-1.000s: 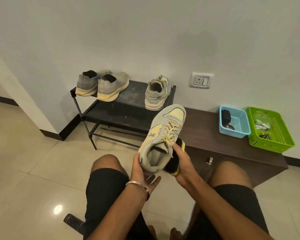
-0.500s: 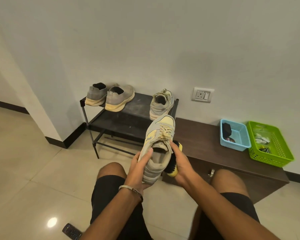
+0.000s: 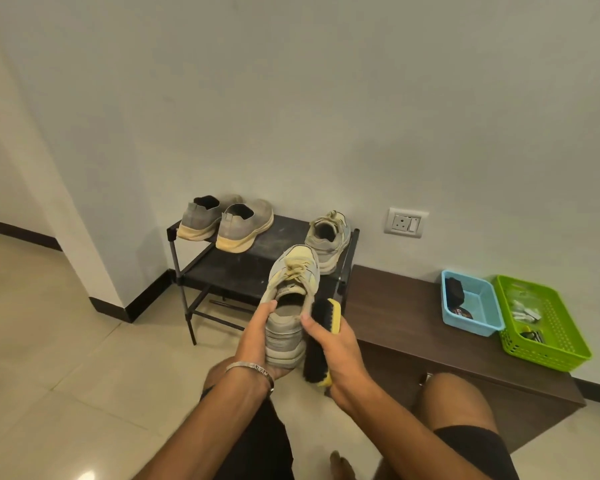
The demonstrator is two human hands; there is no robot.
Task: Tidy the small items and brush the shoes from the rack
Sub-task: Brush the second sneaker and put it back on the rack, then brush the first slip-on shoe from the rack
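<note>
1. Above the person's lap, between the knees, the pale grey and yellow lace-up sneaker (image 3: pixel 288 306) is held heel toward the camera, toe pointing at the black metal shoe rack (image 3: pixel 243 271).
2. Its left hand (image 3: pixel 257 341) grasps the heel and sole from the side, thumb at the collar.
3. Its right hand (image 3: pixel 333 351) clenches round the black-bristled brush with a yellow back (image 3: pixel 323 341), bristles against the sneaker's side.
4. Judged light, with a soft upper and a stiffer sole; heel and sole give the firmest hold while the upper yields under brushing.
5. Grey mesh, yellow panels and laces, worn cream sole.
</note>
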